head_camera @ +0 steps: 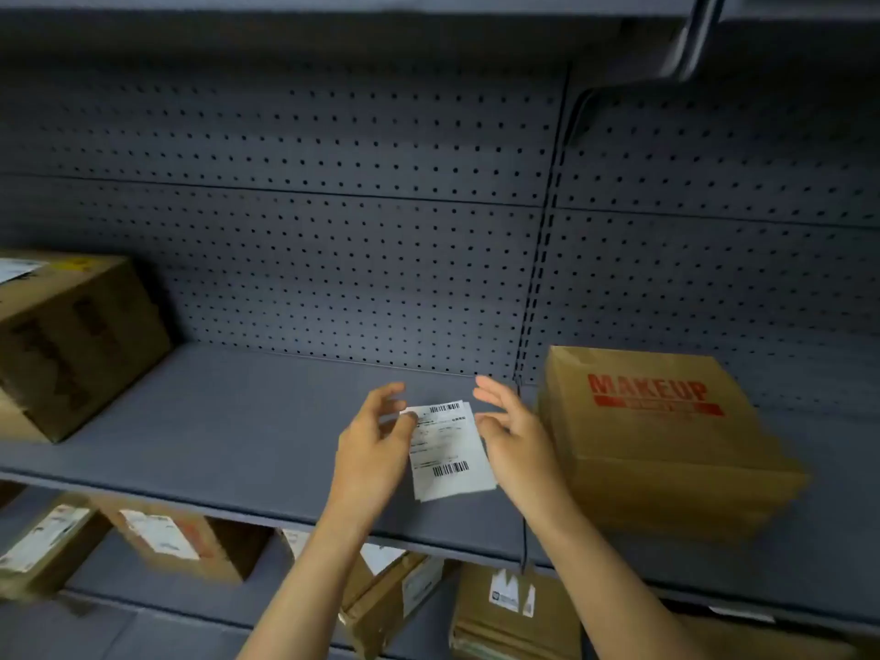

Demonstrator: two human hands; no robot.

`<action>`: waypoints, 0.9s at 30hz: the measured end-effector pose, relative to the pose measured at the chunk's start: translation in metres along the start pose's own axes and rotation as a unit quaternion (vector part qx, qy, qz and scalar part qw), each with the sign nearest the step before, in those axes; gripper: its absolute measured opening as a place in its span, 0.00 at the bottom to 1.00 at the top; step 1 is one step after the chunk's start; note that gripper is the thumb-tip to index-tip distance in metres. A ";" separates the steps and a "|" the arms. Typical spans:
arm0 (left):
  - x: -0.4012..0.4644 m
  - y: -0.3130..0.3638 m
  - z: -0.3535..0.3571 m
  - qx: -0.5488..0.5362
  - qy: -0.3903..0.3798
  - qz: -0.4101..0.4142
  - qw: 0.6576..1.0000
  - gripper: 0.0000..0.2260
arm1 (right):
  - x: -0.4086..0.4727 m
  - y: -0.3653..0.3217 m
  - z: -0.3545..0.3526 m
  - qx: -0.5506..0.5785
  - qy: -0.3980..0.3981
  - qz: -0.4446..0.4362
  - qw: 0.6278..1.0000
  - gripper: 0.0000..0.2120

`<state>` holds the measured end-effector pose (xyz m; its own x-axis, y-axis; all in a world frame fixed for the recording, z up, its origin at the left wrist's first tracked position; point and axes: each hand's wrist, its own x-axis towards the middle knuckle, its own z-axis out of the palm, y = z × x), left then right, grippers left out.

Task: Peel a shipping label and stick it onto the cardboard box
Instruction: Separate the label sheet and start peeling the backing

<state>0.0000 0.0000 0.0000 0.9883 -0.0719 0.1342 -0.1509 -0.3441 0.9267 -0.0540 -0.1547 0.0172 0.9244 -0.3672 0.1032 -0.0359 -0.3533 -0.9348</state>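
Shelving: grey metal shelf [228, 435] with a pegboard back [305, 259], dimly lit; more labelled cartons sit on the level below.
Label: white shipping label [450, 452] with two barcodes, held over the shelf near the middle of the view, its top corner starting to lift.
Left hand: left hand [376, 443] pinches the label's upper-left corner between thumb and fingertips, closed on the paper.
Right hand: right hand [512, 435] is spread, fingers loose, at 3 o'clock of the label; its thumb seems to touch the right edge, but I cannot tell whether it truly grips.
Box: cardboard box [662, 435] printed MAKEUP, at 3 o'clock of the hands, just beside the right hand, its top bare.
Other carton: another brown carton [71, 345] at 9 o'clock, well apart.
Step in hand: likely splitting the sticker from its backing.
Doing it well: bend the corner back sharply, peel slowly and flat, keep fingers off the adhesive, then lay one edge on the box top and smooth outward.
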 end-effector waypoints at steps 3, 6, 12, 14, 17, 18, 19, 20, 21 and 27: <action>0.005 -0.014 0.003 0.088 -0.013 0.010 0.996 0.18 | 0.002 0.006 0.006 -0.093 -0.028 0.016 0.995 0.22; 0.008 -0.033 0.011 0.152 -0.043 0.028 0.987 0.23 | 0.001 0.017 0.013 -0.215 -0.073 0.008 0.974 0.22; 0.017 -0.055 0.022 0.138 -0.088 -0.010 0.986 0.25 | -0.011 0.022 0.024 -0.315 -0.138 0.020 0.939 0.22; 0.021 -0.059 0.023 0.087 -0.088 -0.032 0.992 0.23 | -0.015 0.020 0.026 -0.307 -0.138 0.022 0.941 0.21; 0.025 -0.056 0.023 0.014 -0.061 -0.043 0.997 0.21 | -0.017 0.021 0.027 -0.306 -0.137 0.020 0.942 0.21; 0.025 -0.054 0.023 -0.012 -0.054 -0.050 0.997 0.22 | -0.017 0.020 0.027 -0.304 -0.139 0.021 0.942 0.21; 0.026 -0.053 0.023 -0.034 -0.045 -0.056 0.997 0.23 | -0.018 0.020 0.027 -0.302 -0.139 0.021 0.943 0.21; 0.026 -0.051 0.024 -0.056 -0.036 -0.056 0.996 0.24 | -0.018 0.020 0.027 -0.301 -0.138 0.020 0.943 0.20; 0.026 -0.051 0.025 -0.067 -0.027 -0.054 0.996 0.26 | -0.018 0.019 0.027 -0.299 -0.137 0.019 0.944 0.20; 0.023 -0.041 0.025 -0.091 0.014 -0.026 0.995 0.29 | -0.016 0.021 0.026 -0.277 -0.131 0.022 0.952 0.20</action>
<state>0.0288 -0.0111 -0.0435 0.9952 -0.0321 0.0921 -0.0962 -0.1710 0.9806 -0.0599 -0.1342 -0.0133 0.9777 -0.1909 -0.0873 -0.2042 -0.7686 -0.6063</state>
